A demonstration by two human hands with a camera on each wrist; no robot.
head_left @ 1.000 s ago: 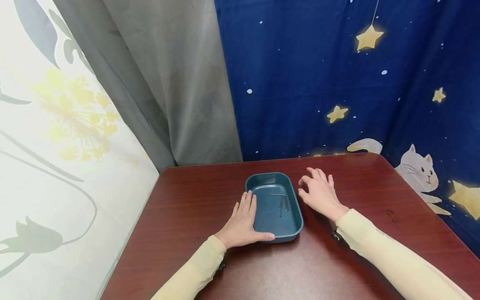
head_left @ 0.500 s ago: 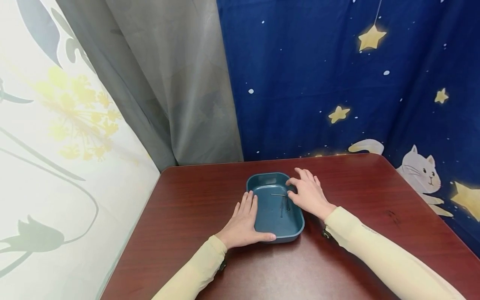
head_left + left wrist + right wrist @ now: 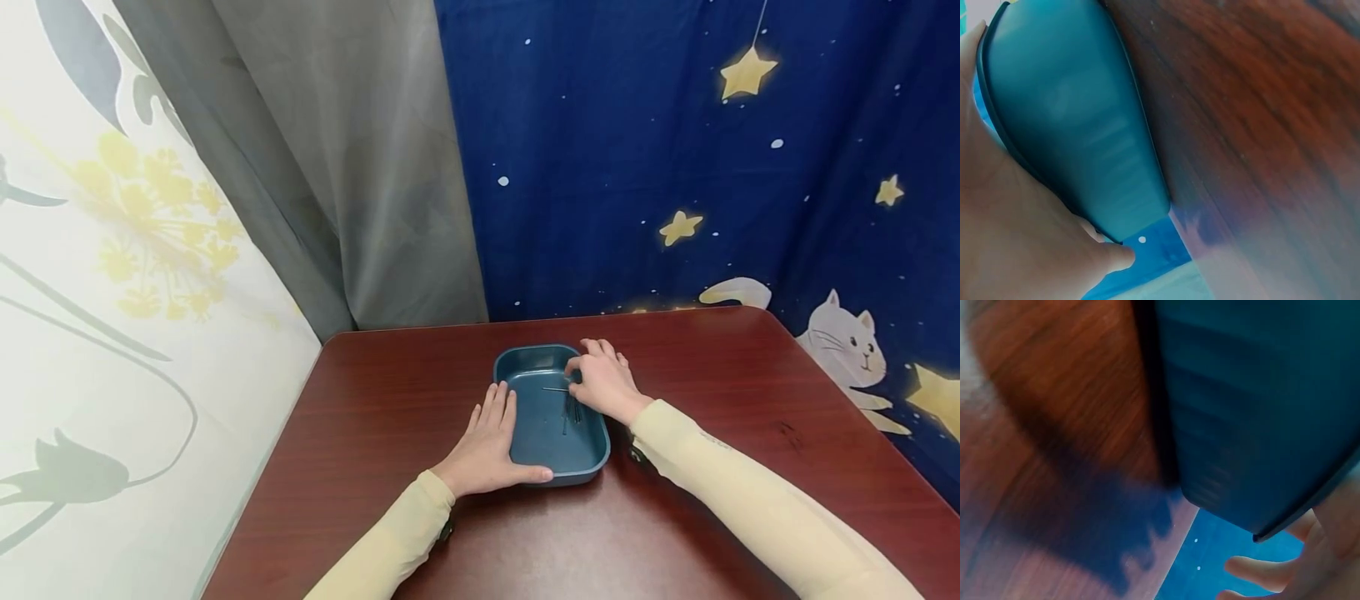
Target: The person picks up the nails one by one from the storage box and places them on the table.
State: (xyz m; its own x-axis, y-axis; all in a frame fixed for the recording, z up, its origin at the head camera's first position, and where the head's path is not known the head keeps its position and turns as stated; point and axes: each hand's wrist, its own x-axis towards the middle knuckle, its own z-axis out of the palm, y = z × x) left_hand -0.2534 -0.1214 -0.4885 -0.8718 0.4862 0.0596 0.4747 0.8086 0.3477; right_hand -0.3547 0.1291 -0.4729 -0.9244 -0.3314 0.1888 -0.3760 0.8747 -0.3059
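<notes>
A dark teal rectangular tray (image 3: 540, 450) lies on the table in the head view. Several thin dark metal rods (image 3: 566, 411), shaped like small L-shaped hex keys, lie on its floor toward the right wall. My left hand (image 3: 483, 446) rests on the tray's left and near rim, its fingers extended and its thumb along the near edge. Over the right rim reaches my right hand (image 3: 606, 383), with thumb and index finger apart just above the upper ends of the rods. In the wrist views, the tray's outer walls (image 3: 1066, 119) fill much of the picture.
The tray stands on a reddish-brown wooden table (image 3: 405, 375). Behind the table hang a grey curtain (image 3: 405, 208) and a blue curtain (image 3: 585, 167) with stars. A pale floral-patterned cloth (image 3: 135, 350) hangs at the left.
My right hand has moved left from beside the tray, over its right rim and down toward the rods. The left hand and the tray have stayed in place.
</notes>
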